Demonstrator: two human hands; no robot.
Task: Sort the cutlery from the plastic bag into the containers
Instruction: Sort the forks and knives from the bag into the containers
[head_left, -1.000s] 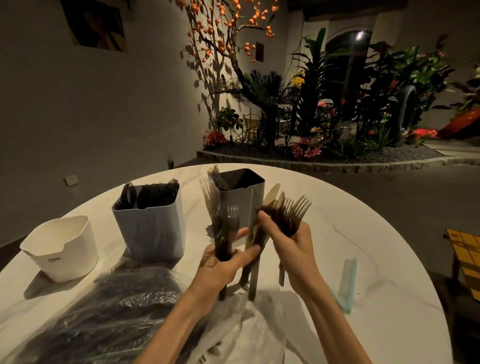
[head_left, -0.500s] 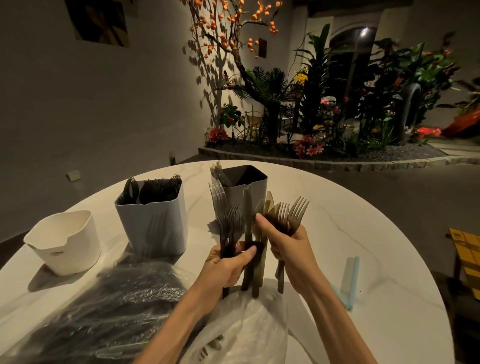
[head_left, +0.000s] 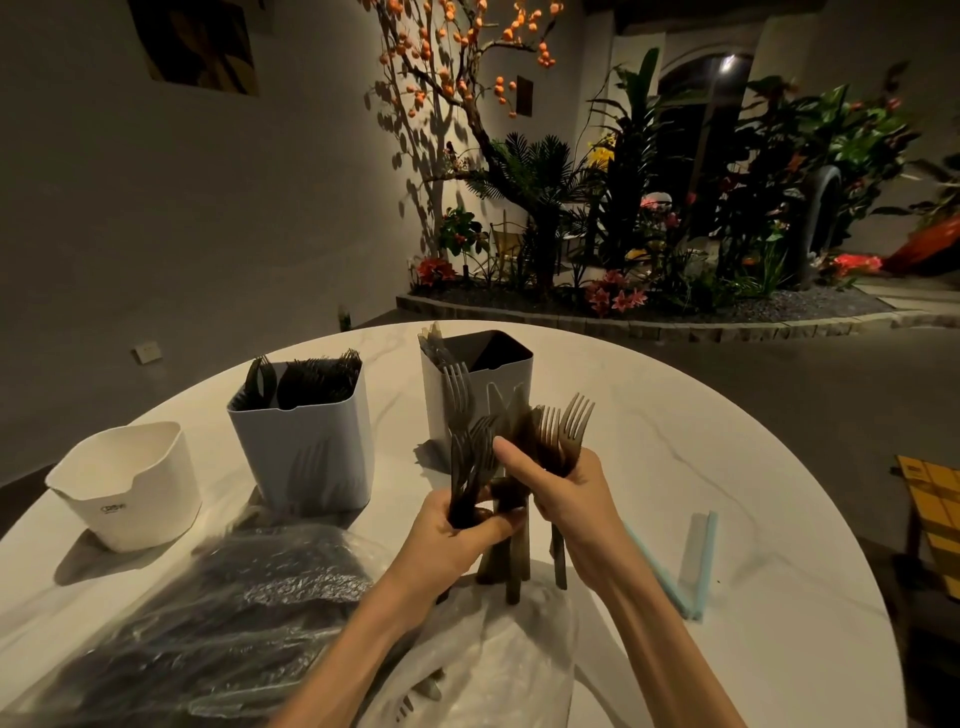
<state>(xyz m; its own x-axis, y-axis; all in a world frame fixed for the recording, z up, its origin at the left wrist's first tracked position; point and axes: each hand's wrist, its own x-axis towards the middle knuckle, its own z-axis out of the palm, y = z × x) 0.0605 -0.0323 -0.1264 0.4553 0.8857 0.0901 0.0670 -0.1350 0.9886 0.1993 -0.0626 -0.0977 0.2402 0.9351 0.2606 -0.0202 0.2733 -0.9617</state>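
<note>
Sorting step, mid-batch: left hand curled around a bunch of dark translucent plastic forks, tines up; right hand gripping a second fork cluster, its forefinger reaching across to the handles between the two bunches. Crumpled clear plastic bag lies on the white marble counter beneath the wrists; tall white rectangular containers stand beyond the fingertips. Next move, judged: separating types, then dropping one bunch into its matching container.

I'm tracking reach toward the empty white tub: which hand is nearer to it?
Left. The left hand is to the right of the tub, gripping forks; the right hand is farther right.
</note>
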